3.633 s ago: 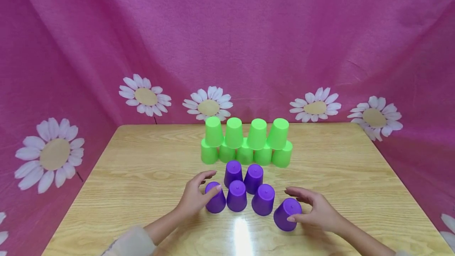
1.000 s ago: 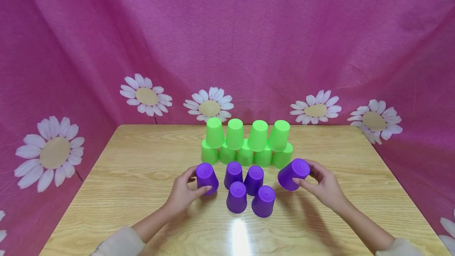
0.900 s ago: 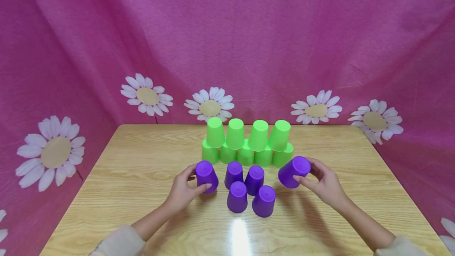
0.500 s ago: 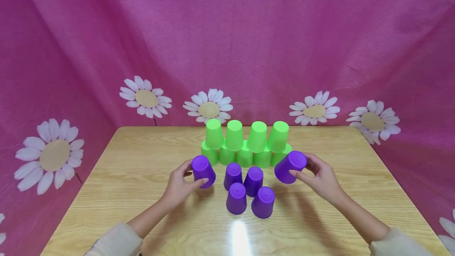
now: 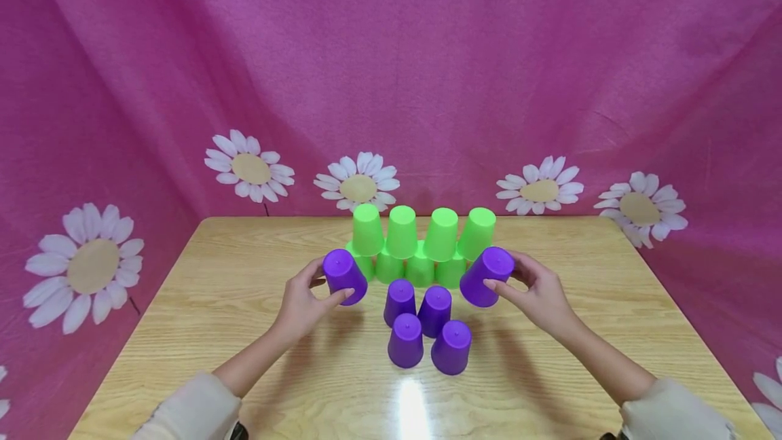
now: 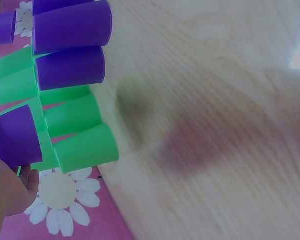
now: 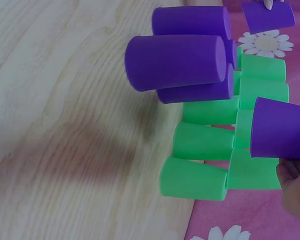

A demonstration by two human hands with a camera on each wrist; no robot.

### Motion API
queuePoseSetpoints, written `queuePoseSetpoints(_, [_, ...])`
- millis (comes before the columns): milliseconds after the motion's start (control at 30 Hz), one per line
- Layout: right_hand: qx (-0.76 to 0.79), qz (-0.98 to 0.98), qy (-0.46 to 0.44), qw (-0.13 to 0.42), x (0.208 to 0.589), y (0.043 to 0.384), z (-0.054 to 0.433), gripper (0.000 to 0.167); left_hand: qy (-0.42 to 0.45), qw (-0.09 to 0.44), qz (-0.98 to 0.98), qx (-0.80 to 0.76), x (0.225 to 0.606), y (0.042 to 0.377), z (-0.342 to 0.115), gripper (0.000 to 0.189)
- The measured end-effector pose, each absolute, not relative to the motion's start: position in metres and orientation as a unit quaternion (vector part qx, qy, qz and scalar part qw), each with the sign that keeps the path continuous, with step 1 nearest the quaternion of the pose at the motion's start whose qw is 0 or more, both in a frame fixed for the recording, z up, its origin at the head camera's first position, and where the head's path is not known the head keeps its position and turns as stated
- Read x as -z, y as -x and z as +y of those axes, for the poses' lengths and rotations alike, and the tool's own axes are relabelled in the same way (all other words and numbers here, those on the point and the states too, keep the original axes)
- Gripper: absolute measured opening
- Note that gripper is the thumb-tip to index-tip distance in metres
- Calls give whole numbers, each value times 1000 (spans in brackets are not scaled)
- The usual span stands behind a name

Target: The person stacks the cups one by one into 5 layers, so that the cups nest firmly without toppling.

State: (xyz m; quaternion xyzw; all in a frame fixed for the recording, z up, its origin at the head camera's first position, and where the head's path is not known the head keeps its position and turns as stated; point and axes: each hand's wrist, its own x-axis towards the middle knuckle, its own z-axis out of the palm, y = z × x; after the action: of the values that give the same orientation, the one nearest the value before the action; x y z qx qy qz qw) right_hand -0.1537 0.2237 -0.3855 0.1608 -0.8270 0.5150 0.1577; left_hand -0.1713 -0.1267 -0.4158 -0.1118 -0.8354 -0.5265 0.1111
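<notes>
Between and below your hands, four purple cups point(image 5: 406, 341) stand on the table point(image 5: 244, 277); your left hand point(image 5: 303, 302) curls round the left-held cup point(image 5: 343, 273), your right hand point(image 5: 540, 296) round the right-held cup point(image 5: 482, 276) — both higher than seconds ago, apart from those four.

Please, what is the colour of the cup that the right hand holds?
The cup is purple, best seen in the head view.
</notes>
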Motion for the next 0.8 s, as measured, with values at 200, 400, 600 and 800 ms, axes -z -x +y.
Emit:
queuePoseSetpoints(200, [-516, -828, -150, 161, 380, 159, 215, 41, 109, 109, -840, 521, 408, 174, -128, 53])
queuePoseSetpoints(400, [-531, -815, -159, 169, 376, 165, 208, 42, 111, 111, -841, 517, 399, 177, -126, 52])
queuePoseSetpoints(600, [-537, -812, -160, 166, 368, 168, 202, 43, 132, 123, -841, 511, 388, 183, -121, 54])
queuePoseSetpoints(800, [-538, -810, -164, 163, 359, 174, 195, 44, 140, 118, -843, 506, 376, 189, -115, 56])
